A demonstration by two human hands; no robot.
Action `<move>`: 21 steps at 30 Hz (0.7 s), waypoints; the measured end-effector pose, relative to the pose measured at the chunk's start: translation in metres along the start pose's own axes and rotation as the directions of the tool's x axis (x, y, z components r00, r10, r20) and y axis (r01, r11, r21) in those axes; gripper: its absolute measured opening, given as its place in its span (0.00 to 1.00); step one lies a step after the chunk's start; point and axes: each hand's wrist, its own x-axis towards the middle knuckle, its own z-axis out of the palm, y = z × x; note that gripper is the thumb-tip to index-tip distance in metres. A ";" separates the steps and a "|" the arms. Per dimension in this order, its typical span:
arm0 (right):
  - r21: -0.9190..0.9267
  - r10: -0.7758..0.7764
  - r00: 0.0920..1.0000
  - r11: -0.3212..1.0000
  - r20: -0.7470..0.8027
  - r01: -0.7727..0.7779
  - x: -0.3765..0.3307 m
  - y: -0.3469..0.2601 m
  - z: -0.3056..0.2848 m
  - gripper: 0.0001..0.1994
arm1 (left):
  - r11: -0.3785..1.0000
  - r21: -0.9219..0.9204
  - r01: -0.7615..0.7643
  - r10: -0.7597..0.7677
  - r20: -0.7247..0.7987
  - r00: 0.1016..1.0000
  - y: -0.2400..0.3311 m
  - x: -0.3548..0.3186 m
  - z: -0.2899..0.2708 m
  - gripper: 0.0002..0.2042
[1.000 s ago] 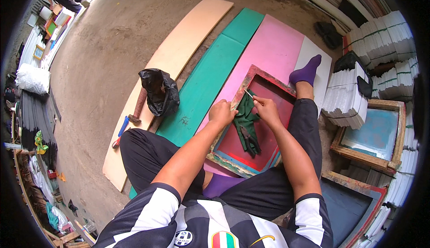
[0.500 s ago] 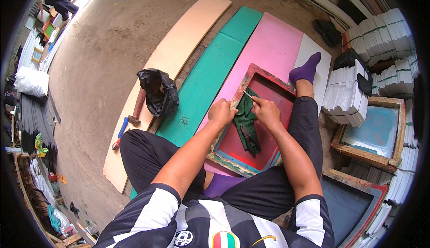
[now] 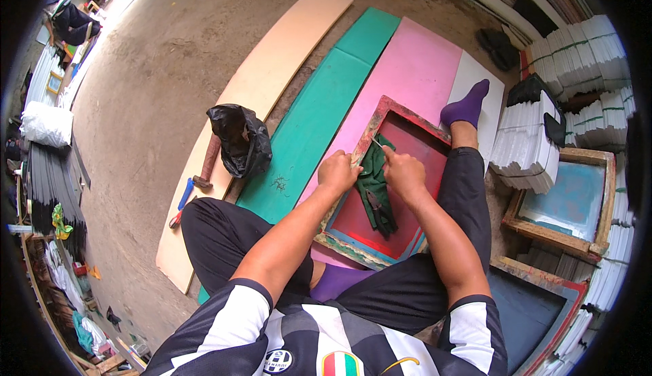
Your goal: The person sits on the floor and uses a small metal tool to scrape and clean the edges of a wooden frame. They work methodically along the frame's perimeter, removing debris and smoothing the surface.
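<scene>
A wooden printing frame [image 3: 329,240], smeared with paint and stretched with a red mesh [image 3: 414,146], lies tilted between my legs. My left hand [image 3: 337,172] is closed on its left rail. In my right hand [image 3: 405,172] is a slim tool with a thin metal shaft [image 3: 377,143], whose tip points at the inner edge of that same rail. The fingers hide the tool's handle, so its exact kind does not show. A crumpled dark green cloth [image 3: 371,180] rests on the mesh beneath both hands, with a dark object [image 3: 386,221] at its lower end that I cannot make out.
Peach [image 3: 272,57], green [image 3: 339,84] and pink [image 3: 414,57] boards lie under and beside me. A black plastic bag [image 3: 239,142], a hammer [image 3: 206,172] and a blue-handled tool [image 3: 185,194] are at left. Bundled white strips [image 3: 526,142] and another wooden frame [image 3: 550,237] stand right.
The tool's tip has shifted slightly along the left rail and the right hand has turned a little. My left hand keeps its grip on the frame.
</scene>
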 end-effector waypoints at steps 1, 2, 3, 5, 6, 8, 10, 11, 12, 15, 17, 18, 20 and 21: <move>-0.046 0.007 1.000 0.999 0.010 -0.006 -0.001 -0.003 -0.001 0.15 | 1.000 0.002 -0.005 0.005 -0.006 1.000 -0.001 0.001 0.002 0.20; 0.182 0.004 1.000 0.983 0.004 -0.004 0.003 0.007 0.009 0.15 | 1.000 0.004 -0.010 0.010 -0.012 1.000 -0.002 0.001 0.004 0.20; 0.398 0.005 1.000 0.917 -0.007 -0.002 0.011 0.028 0.026 0.15 | 1.000 0.009 -0.015 0.015 -0.010 1.000 -0.001 0.002 0.005 0.20; 0.474 -0.012 0.999 0.880 -0.036 0.028 0.011 0.037 0.032 0.16 | 1.000 0.023 -0.015 0.015 -0.007 1.000 -0.001 0.002 0.006 0.19; 0.346 -0.036 0.998 0.937 -0.052 0.052 0.005 0.029 0.023 0.16 | 1.000 0.021 -0.013 0.013 -0.010 1.000 -0.003 0.002 0.006 0.19; 0.341 -0.052 0.997 0.937 -0.064 0.071 0.006 0.030 0.031 0.17 | 1.000 0.017 -0.007 0.008 -0.017 1.000 -0.007 0.000 0.005 0.19; 0.571 -0.013 0.998 0.820 -0.061 0.046 0.012 0.051 0.054 0.18 | 1.000 0.013 -0.021 0.021 -0.020 1.000 -0.001 0.001 0.005 0.20; 0.697 0.051 0.996 0.712 0.072 -0.087 0.015 0.060 0.059 0.18 | 1.000 0.011 -0.022 0.023 -0.023 0.999 0.000 0.001 0.005 0.20; 0.788 0.088 0.973 0.574 0.212 -0.223 0.020 0.062 0.059 0.18 | 1.000 0.014 -0.016 0.016 -0.017 1.000 0.000 0.001 0.004 0.20; 0.631 -0.051 0.994 0.769 -0.099 0.102 0.020 0.061 0.065 0.17 | 1.000 0.025 -0.002 0.002 0.008 1.000 0.000 0.002 0.002 0.20; 0.638 -0.038 0.993 0.763 -0.111 0.101 0.022 0.059 0.067 0.17 | 0.999 0.037 0.003 -0.005 0.035 0.999 0.001 0.003 0.000 0.20; 0.793 0.068 0.992 0.596 0.108 -0.127 0.022 0.047 0.057 0.16 | 0.999 0.036 0.009 -0.010 0.031 0.999 0.000 0.002 -0.002 0.20; 0.837 0.115 0.894 0.318 0.432 -0.445 0.022 0.036 0.028 0.16 | 0.999 0.027 0.019 -0.020 0.030 0.999 -0.001 0.001 -0.003 0.21; 0.811 0.107 0.849 0.254 0.518 -0.527 0.024 0.035 0.009 0.15 | 0.999 0.033 0.027 -0.029 0.043 0.999 -0.001 0.001 -0.003 0.21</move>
